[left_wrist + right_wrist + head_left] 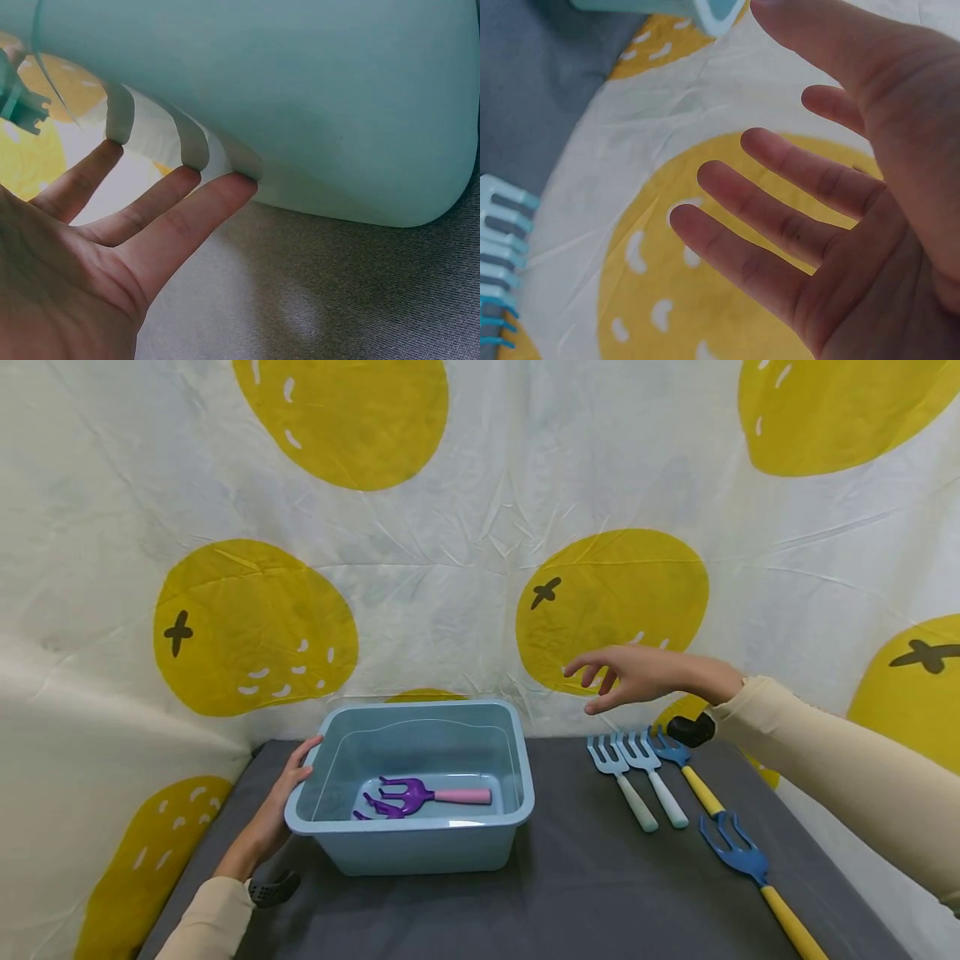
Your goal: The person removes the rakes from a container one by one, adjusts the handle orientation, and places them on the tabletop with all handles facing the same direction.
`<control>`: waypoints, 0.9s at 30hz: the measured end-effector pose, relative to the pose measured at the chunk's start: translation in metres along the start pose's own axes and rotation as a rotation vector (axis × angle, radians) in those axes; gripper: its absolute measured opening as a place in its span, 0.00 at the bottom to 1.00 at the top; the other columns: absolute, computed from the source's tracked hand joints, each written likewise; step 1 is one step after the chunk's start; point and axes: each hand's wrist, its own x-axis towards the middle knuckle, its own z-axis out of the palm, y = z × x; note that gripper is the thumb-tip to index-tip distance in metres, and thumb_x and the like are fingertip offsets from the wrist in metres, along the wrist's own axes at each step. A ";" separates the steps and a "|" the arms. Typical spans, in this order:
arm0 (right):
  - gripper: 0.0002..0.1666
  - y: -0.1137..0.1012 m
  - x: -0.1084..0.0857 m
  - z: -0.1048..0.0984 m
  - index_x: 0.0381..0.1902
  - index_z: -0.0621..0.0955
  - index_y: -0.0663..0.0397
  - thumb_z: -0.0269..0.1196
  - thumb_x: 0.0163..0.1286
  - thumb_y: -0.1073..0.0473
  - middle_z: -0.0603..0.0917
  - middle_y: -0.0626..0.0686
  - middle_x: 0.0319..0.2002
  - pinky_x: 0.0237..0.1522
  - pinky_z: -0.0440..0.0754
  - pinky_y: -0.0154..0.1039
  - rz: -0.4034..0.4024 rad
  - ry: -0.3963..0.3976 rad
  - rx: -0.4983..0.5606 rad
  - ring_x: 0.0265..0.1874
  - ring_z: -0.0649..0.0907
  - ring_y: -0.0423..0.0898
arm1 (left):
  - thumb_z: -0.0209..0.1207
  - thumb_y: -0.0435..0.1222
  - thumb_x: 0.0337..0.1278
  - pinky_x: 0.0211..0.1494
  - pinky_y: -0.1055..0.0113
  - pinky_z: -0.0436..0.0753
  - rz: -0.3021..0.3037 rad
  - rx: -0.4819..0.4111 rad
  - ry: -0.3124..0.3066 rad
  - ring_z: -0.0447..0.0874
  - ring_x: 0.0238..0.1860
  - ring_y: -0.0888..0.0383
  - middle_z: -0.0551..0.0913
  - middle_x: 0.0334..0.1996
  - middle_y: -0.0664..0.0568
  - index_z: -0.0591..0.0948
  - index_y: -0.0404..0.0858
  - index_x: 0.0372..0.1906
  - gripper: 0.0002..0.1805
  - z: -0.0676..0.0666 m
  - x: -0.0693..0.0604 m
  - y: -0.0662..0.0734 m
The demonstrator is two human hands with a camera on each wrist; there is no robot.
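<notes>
Nearest, a blue fork with a yellow handle lies on the dark grey tabletop, its handle end cut off by the head view's lower edge. The left hand, fingers extended rather than gripping, touches the left side of the pale blue tub; the left wrist view shows three fingertips meeting the outer wall, which the head view hides, and a toothed green shape too partial to identify. Inside the tub lie two purple forks: the farther one shows its pink handle, while the nearer one is mostly hidden behind the front wall. To the tub's right lie two pale blue forks and a second blue fork; the right wrist view catches only their tines. The right hand is in the air above them, holding nothing, its spread fingers and palm plain only in its wrist view. Behind hangs a white cloth with yellow shapes, several cut by the frame.
</notes>
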 end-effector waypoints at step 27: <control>0.39 -0.069 0.141 0.051 0.73 0.71 0.38 0.72 0.66 0.45 0.81 0.52 0.59 0.53 0.82 0.41 -0.196 -0.243 -0.025 0.44 0.87 0.40 | 0.36 0.51 0.81 0.70 0.32 0.57 0.006 0.001 0.015 0.48 0.74 0.35 0.36 0.82 0.46 0.46 0.55 0.83 0.32 0.004 0.004 -0.001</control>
